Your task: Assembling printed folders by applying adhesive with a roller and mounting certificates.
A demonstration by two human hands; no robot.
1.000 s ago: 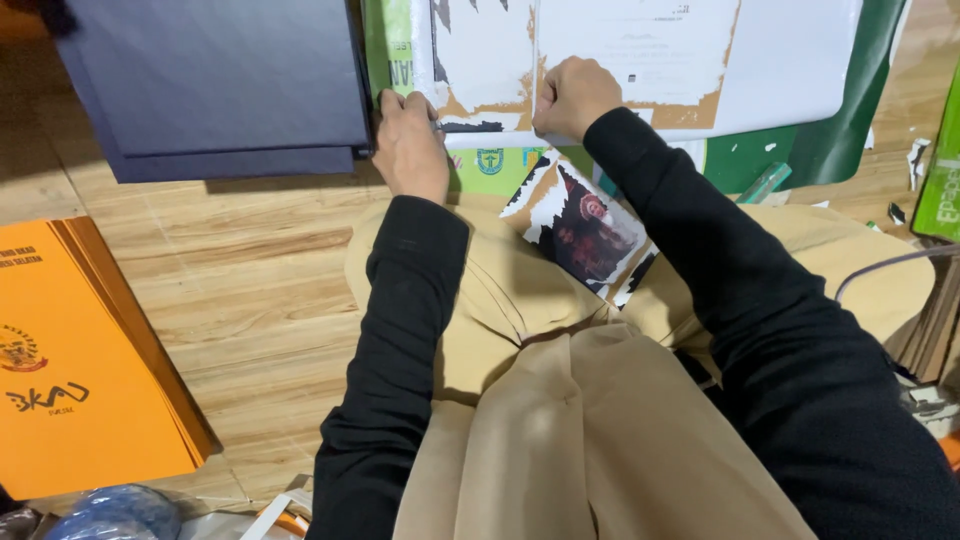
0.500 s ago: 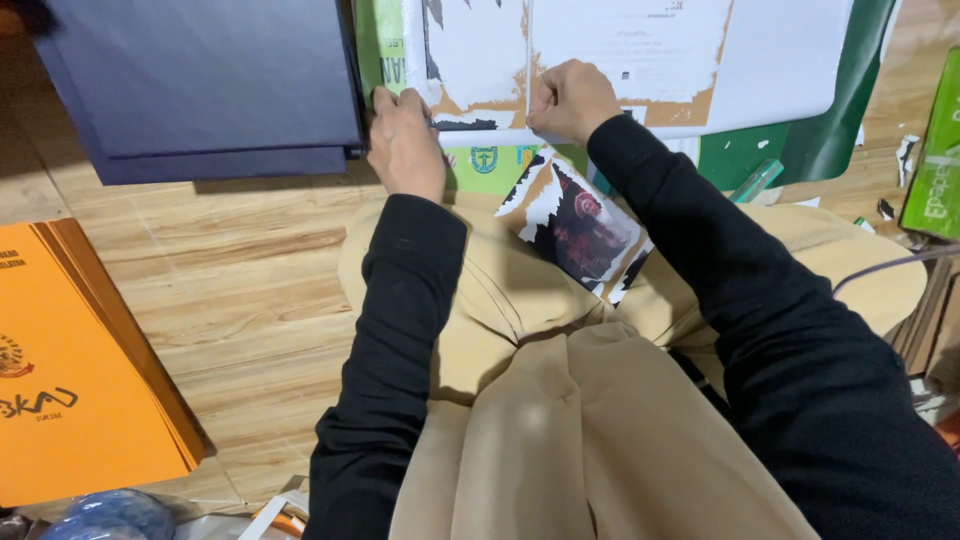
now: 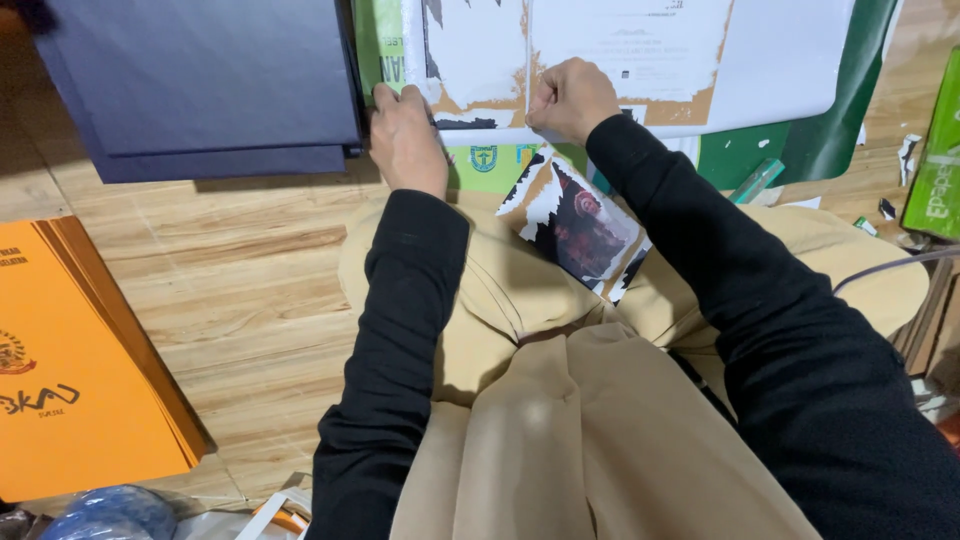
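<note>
I sit on a wooden floor with a large white sheet (image 3: 760, 60) spread in front of me, its surface torn in patches that show brown backing. My left hand (image 3: 405, 135) presses on the sheet's near left corner, fingers flat on the paper. My right hand (image 3: 570, 98) is closed in a fist on the sheet's near edge, pinching a peeling strip of the top layer. A torn dark printed scrap (image 3: 580, 225) lies on my lap between my arms.
A stack of dark blue boards (image 3: 200, 80) lies at the upper left. Orange folders (image 3: 70, 370) are stacked at the left. A green sheet (image 3: 800, 150) lies under the white one, a green packet (image 3: 935, 170) at the right edge. Small paper scraps dot the floor at right.
The view has drifted slightly; both hands stay at the sheet's near edge, the right fist shifted a little left along the torn strip.
</note>
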